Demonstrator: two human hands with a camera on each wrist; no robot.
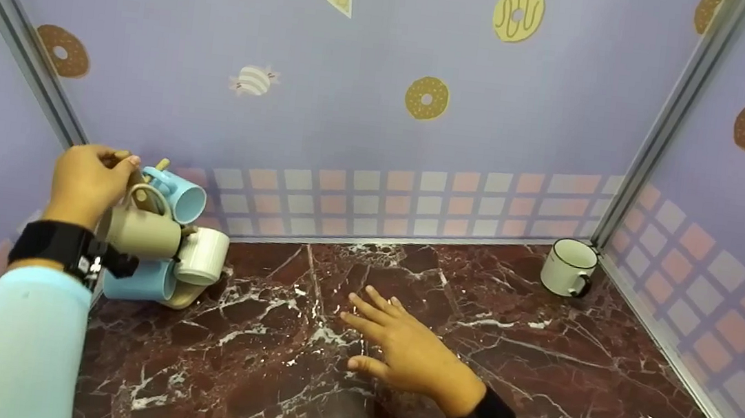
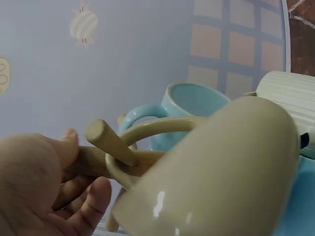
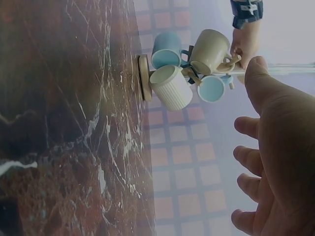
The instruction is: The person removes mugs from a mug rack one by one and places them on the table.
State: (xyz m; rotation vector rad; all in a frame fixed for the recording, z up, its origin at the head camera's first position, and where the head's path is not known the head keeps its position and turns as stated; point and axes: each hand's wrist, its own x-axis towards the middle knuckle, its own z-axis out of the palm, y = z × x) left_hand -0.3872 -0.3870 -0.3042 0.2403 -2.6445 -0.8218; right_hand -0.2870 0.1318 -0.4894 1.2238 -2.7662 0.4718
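Observation:
My left hand (image 1: 88, 182) grips the top of the post of a wooden mug tree (image 2: 91, 161) at the left of the table, its fingers curled round the wood. By its handle, a beige mug (image 1: 141, 234) hangs on a peg just below that hand. A light blue mug (image 1: 186, 202) hangs behind it on another peg. Lower on the tree are a white ribbed mug (image 1: 203, 255) and a second blue mug (image 1: 140, 281). My right hand (image 1: 409, 351), fingers spread and holding nothing, is over the middle of the table.
A white mug (image 1: 563, 270) with a black rim and handle stands in the far right corner. The dark red marbled tabletop (image 1: 271, 378) is bounded by purple patterned walls (image 1: 367, 132) at the back and sides.

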